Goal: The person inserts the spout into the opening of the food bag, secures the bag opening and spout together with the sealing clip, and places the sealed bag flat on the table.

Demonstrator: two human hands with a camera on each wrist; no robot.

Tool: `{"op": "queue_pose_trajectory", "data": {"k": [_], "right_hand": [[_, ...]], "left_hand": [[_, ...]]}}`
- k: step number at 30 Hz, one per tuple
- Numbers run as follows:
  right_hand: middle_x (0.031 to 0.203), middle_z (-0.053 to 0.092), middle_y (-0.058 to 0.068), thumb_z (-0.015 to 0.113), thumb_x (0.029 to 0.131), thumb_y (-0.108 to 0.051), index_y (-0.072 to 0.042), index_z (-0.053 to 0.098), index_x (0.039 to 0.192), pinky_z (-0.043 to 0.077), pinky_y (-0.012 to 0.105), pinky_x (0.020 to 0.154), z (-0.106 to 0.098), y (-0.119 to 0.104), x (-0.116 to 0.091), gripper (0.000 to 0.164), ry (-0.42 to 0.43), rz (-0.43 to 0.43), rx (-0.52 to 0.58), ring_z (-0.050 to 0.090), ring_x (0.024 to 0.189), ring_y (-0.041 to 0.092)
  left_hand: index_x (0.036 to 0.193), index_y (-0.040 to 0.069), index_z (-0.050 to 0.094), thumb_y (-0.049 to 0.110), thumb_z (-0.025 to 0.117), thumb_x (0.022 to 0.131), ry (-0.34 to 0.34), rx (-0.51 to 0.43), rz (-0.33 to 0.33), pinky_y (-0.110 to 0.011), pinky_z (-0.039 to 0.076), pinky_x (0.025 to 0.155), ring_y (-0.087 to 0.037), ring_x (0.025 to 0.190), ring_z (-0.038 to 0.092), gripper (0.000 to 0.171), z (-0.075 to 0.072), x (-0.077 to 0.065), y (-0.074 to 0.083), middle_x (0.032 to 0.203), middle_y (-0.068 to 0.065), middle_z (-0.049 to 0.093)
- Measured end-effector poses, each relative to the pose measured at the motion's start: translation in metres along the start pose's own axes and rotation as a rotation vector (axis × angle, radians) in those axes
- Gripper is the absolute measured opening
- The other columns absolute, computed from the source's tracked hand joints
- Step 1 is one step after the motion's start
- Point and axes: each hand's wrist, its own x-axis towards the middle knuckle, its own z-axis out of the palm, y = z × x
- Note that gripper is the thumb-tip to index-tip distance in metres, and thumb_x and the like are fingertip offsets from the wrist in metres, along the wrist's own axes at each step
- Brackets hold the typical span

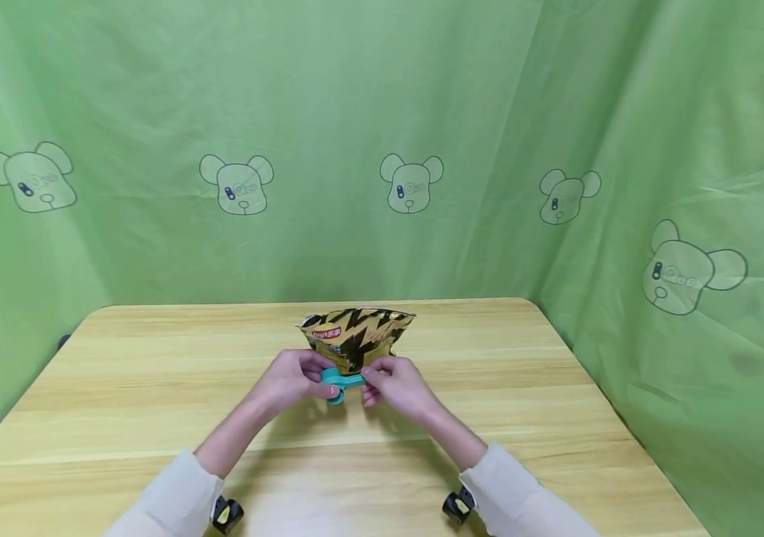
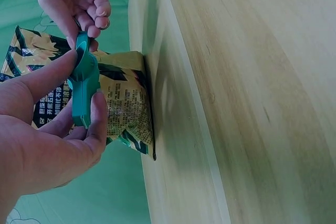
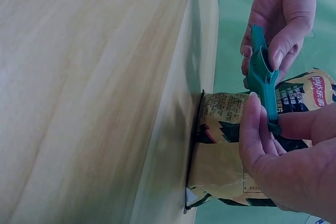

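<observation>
A left hand (image 1: 297, 380) and right hand (image 1: 396, 384) are pinching opposite ends of a teal clip (image 2: 85, 80) while a snack bag (image 1: 360, 337) is standing unclipped just beyond on the table (image 1: 489, 373).

Wooden table (image 1: 153, 388), pale honey-yellow, grain in long streaks running side to side. Far corners rounded off. Gold bag (image 1: 361, 328) with black jagged marks standing on it, bottom edge down on wood, sitting toward far edge, about midway across. Red label high on bag, fine dark print lower down. Soft shadows on wood just this side of bag; whitish sheen on tabletop closer in.
</observation>
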Motion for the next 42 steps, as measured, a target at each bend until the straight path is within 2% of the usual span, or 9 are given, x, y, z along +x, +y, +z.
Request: {"op": "queue_pose_trajectory", "data": {"k": [13,19,24,34,42], "right_hand": [[0.099,0.069,0.029,0.057,0.102,-0.008,0.007,0.064,0.108,0.062,0.034,0.076,0.001,-0.003,0.0,0.018,0.025,-0.018,0.005,0.071,0.079,0.026],[0.095,0.07,0.026,0.06,0.1,-0.008,0.008,0.065,0.109,0.062,0.039,0.078,0.001,-0.007,-0.003,0.019,0.039,-0.046,0.003,0.072,0.08,0.029],[0.093,0.071,0.023,0.061,0.099,-0.005,0.008,0.065,0.109,0.062,0.041,0.08,0.001,-0.012,-0.005,0.017,0.044,-0.058,0.007,0.072,0.081,0.03],[0.095,0.071,0.026,0.062,0.099,-0.005,0.009,0.066,0.109,0.062,0.037,0.079,0.0,-0.016,-0.005,0.018,0.069,-0.08,0.016,0.072,0.082,0.031],[0.091,0.072,0.021,0.064,0.099,-0.009,0.009,0.067,0.109,0.062,0.036,0.079,0.0,-0.015,-0.004,0.021,0.09,-0.079,0.032,0.073,0.08,0.029]], "left_hand": [[0.115,0.009,0.072,0.012,0.09,0.074,-0.017,-0.005,0.018,-0.039,0.055,0.091,-0.019,0.093,0.065,0.045,0.0,0.0,0.0,0.1,-0.004,0.071],[0.122,0.011,0.071,0.023,0.086,0.082,-0.067,-0.008,0.014,-0.038,0.056,0.09,-0.018,0.097,0.066,0.045,-0.004,-0.001,-0.001,0.106,-0.003,0.072],[0.123,0.012,0.071,0.031,0.08,0.088,-0.098,-0.029,-0.019,-0.04,0.053,0.092,-0.02,0.1,0.065,0.041,-0.009,-0.001,0.0,0.107,-0.003,0.072],[0.128,0.004,0.066,0.028,0.081,0.087,-0.133,-0.085,-0.061,-0.044,0.053,0.096,-0.02,0.096,0.068,0.05,-0.007,-0.002,0.0,0.106,-0.006,0.073],[0.129,-0.002,0.062,0.018,0.082,0.086,-0.18,-0.146,-0.031,-0.042,0.055,0.097,-0.021,0.093,0.072,0.051,-0.006,-0.001,0.0,0.106,-0.009,0.075]]}}
